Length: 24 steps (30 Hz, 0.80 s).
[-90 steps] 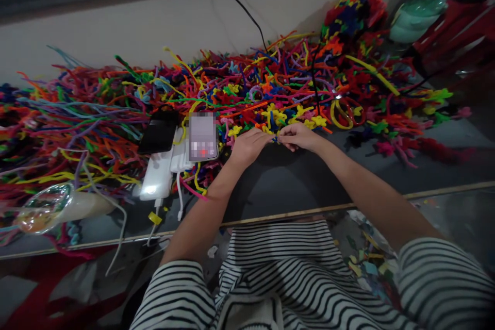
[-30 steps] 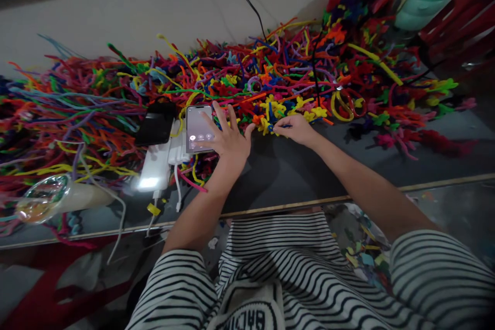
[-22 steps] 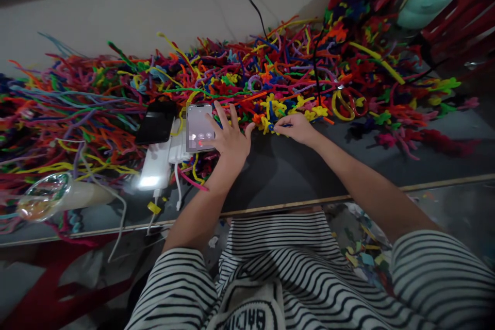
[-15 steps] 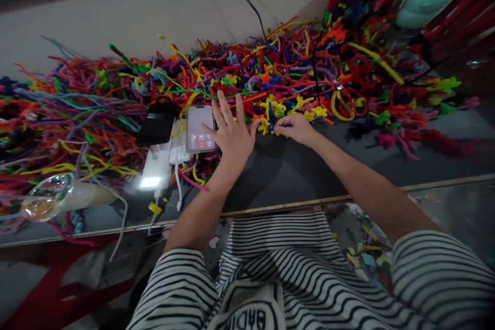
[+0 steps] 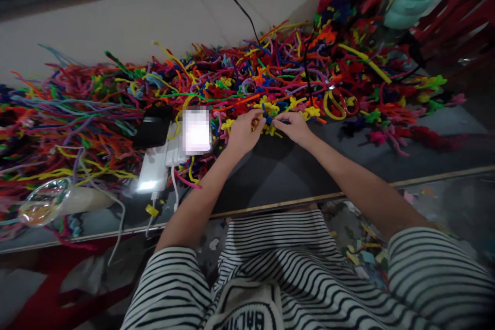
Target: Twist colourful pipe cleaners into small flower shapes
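Note:
Both my hands meet over the near edge of a pile of coloured pipe cleaners, above the dark table. My right hand (image 5: pixel 296 129) is closed, thumb and fingertips pinching a blue pipe cleaner (image 5: pixel 269 119). From the other side my left hand (image 5: pixel 244 133) bends its fingers and closes on the same blue piece; its exact grip is partly hidden. Yellow pipe-cleaner flowers (image 5: pixel 273 104) lie just behind and under the fingertips. Left of my left hand is a phone (image 5: pixel 196 134) with a bright, blurred-out screen.
A black phone (image 5: pixel 152 127) and a white power bank (image 5: pixel 153 167) with cables are at left. A lidded plastic cup (image 5: pixel 87 199) lies on its side near the table edge (image 5: pixel 286 204). Scissors (image 5: pixel 328 105) with yellow and red handles rest at right. A black cable (image 5: pixel 240 4) hangs behind.
My left hand has left the phone, moved right and closed at the blue pipe cleaner beside my right hand. The phone's screen has turned bright. The view has shifted slightly.

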Each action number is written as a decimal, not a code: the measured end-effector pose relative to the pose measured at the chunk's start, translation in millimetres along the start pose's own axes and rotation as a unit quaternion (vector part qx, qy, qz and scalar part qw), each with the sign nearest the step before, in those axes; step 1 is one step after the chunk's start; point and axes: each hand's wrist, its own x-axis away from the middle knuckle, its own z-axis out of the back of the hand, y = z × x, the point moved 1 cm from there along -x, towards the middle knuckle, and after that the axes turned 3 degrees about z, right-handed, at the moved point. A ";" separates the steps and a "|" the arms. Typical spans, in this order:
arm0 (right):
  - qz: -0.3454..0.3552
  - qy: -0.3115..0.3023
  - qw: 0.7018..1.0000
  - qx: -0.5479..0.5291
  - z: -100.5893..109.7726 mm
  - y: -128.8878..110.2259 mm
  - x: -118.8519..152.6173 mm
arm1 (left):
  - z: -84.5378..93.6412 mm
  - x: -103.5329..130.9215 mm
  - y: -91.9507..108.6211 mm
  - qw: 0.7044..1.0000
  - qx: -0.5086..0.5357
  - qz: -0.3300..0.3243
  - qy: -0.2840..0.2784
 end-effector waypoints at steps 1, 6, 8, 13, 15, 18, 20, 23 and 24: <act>-0.001 -0.001 1.000 -0.002 0.2 -0.8 0.2 | -4.6 -1.5 0.4 0.999 0.037 0.004 -0.020; 0.000 0.015 1.000 0.012 0.2 -3.0 3.7 | -26.3 -1.0 -3.2 0.986 0.146 0.073 0.014; 0.011 0.010 1.000 0.021 -0.6 -3.7 5.5 | -30.5 3.5 -4.1 0.984 0.155 0.083 0.010; 0.062 -0.016 0.996 0.057 -1.6 -6.0 6.8 | -26.3 11.6 -6.5 0.986 0.148 0.067 0.041; 0.083 -0.023 0.993 0.080 -1.3 -7.3 7.2 | -24.9 11.0 -10.1 0.987 0.135 0.063 0.060; 0.084 -0.037 0.990 0.109 -0.5 -10.0 8.9 | -27.5 7.7 -17.9 0.984 0.148 0.082 0.058; 0.078 -0.039 0.988 0.125 0.4 -12.1 10.2 | -30.0 5.5 -21.3 0.979 0.179 0.092 0.027; 0.081 -0.022 0.986 0.144 2.6 -14.0 10.5 | -24.3 3.3 -19.7 0.978 0.185 0.093 0.002; 0.080 -0.012 0.985 0.150 3.5 -13.9 10.1 | -17.7 2.6 -18.1 0.982 0.160 0.096 0.021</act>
